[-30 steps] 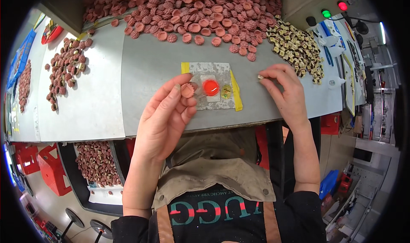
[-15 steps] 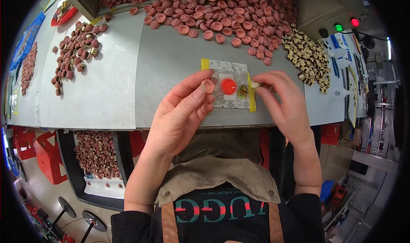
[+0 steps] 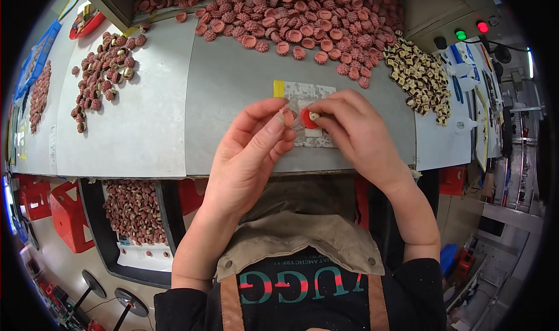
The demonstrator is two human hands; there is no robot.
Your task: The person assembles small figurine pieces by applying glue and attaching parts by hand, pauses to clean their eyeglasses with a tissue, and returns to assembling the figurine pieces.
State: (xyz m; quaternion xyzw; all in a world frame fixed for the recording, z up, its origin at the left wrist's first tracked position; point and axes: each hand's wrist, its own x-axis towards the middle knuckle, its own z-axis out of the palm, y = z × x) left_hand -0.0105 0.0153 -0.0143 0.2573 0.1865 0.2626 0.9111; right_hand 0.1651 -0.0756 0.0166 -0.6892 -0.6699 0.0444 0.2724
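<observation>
Between the thumb and fingers of my left hand (image 3: pixel 247 150) is a pink bumpy cup-shaped shell (image 3: pixel 288 118), its hollow side partly showing. My right hand (image 3: pixel 364 136) pinches a small cream-coloured piece (image 3: pixel 314 116) right over a shallow red round dish (image 3: pixel 306 120); I cannot tell whether the piece touches it. The dish sits on a grey-white stained pad (image 3: pixel 297 89) with yellow tape on its left edge. My right hand covers the pad's right side. The two hands are close together, a short gap between them.
A large heap of pink shells (image 3: pixel 308 22) spreads across the back of the grey table (image 3: pixel 233 98). Cream-and-dark pieces (image 3: pixel 416 78) are piled to its right. Joined dark-pink pieces (image 3: pixel 105 69) lie at the left; more fill a black-framed drawer (image 3: pixel 134 211) below the table edge.
My right hand has moved left from the pad's right edge to the red dish, carrying the small cream piece. My left hand keeps the pink shell in nearly the same place.
</observation>
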